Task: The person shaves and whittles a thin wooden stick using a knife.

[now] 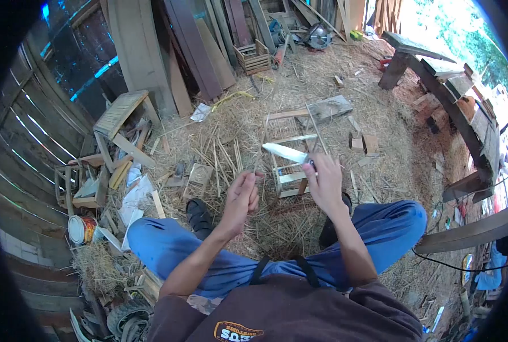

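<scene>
My right hand (pixel 325 181) is closed around the handle of a knife (pixel 286 152). Its broad, bright blade points left, out in front of me. My left hand (pixel 243 196) is curled closed, a short way left of the blade and apart from it. Whatever its fingers pinch, if anything, is too thin or hidden to make out. Beneath the knife, a slatted wooden frame (pixel 290 177) lies on the ground between my feet, partly covered by my right hand. Thin wooden sticks (pixel 215 162) are scattered left of the frame.
Shavings cover the ground. Boards (pixel 143 51) lean at the back, near a small wooden crate (pixel 253 57) and a circular saw (pixel 319 36). A rough wooden bench (pixel 462 117) stands right. At left are a slatted stool (pixel 121 111) and a paint can (pixel 82 229).
</scene>
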Demonstrator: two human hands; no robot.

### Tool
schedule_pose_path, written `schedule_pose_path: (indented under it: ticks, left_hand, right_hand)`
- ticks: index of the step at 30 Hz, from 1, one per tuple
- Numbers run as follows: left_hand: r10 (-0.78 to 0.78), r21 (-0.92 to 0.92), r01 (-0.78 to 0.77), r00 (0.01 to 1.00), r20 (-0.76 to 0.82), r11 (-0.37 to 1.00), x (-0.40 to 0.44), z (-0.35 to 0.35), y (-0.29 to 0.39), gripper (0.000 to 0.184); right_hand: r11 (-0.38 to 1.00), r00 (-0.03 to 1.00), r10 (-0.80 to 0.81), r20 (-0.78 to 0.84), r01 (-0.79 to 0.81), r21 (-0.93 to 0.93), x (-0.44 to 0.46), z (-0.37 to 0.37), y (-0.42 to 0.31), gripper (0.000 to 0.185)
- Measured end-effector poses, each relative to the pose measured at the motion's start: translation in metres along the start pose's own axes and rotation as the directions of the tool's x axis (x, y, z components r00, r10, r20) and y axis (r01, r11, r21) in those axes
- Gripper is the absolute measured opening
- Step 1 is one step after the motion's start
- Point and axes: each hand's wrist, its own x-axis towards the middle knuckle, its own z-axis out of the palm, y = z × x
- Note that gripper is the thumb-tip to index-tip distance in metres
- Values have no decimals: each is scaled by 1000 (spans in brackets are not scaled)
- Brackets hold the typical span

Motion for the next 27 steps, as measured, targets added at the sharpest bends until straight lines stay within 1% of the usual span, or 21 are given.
schedule_pose_path:
  ticks: [2, 3, 5, 6, 7, 9, 12, 13, 16, 17, 19, 20, 22, 23, 24, 25, 26, 27]
  left_hand:
    - [6, -30, -6, 1000, -7, 1000, 6, 1, -6, 29]
    - [17, 19, -17, 1000, 0, 1000, 9, 2, -8, 29]
    - [30, 121, -31, 999, 14, 992, 12, 3, -14, 28]
    - [47, 136, -48, 999, 12, 990, 14, 3, -19, 27]
    - [65, 153, -66, 998, 12, 986, 17, 3, -27, 27]
    - [84, 220, -88, 996, 28, 971, 22, 2, -34, 22]
    - [-102, 54, 103, 995, -25, 993, 17, 9, -34, 18]
    - [-143, 6, 143, 989, 34, 990, 18, 6, -34, 17]
    - [-134, 11, 133, 990, 52, 991, 15, 13, -28, 20]
    - [-152, -16, 153, 986, 65, 988, 16, 13, -30, 19]
    - [-187, -62, 194, 978, 94, 979, 19, 9, -36, 19]
    - [-178, -65, 187, 976, 126, 980, 21, 7, -38, 19]
    - [-163, -83, 181, 969, 183, 980, 18, 4, -43, 19]
    - [-64, 28, 59, 964, 258, 998, 9, 9, -51, 17]
    - [-97, 48, 86, 940, 327, 995, -8, 18, -65, 16]
    - [-130, 71, 111, 910, 395, 991, -24, 28, -79, 15]
    - [-276, 33, 293, 849, 451, 956, -36, 33, -87, 15]
    - [-188, 93, 165, 905, 382, 982, -28, 29, -85, 16]
  right_hand:
    - [998, 998, -33, 58, 30, 56, -2, 9, -4, 25]
    - [996, 997, -65, 40, 62, 59, -2, 15, -7, 25]
    - [991, 987, -114, 117, 104, 86, -2, 17, -11, 24]
    - [988, 979, -136, 152, 122, 100, -1, 17, -13, 24]
    - [972, 973, -195, 124, 175, 156, -2, 23, -11, 21]
    - [968, 958, -220, 184, 191, 163, -2, 25, -14, 20]
    - [966, 944, -231, 234, 193, 174, -4, 26, -19, 20]
    - [966, 941, -233, 244, 196, 166, -4, 25, -19, 21]
    - [966, 935, -250, 252, 223, 129, -2, 22, -15, 20]
    - [965, 933, -258, 252, 235, 116, -1, 20, -13, 19]
    - [971, 940, -233, 248, 210, 117, -1, 18, -12, 16]
    - [973, 944, -222, 244, 199, 119, 0, 17, -11, 14]
    - [989, 983, -126, 134, 113, 100, 0, 22, 0, 12]
    - [993, 994, -76, 79, 68, 91, 0, 25, 12, 10]
    - [992, 993, 119, -16, -118, 46, 11, 24, 48, 11]
    - [979, 978, 181, -100, -189, -77, 21, 8, 84, 22]
    - [951, 937, 304, -174, -308, 2, 28, -9, 108, 28]
    - [907, 876, 420, -238, -410, 90, 34, -19, 120, 34]
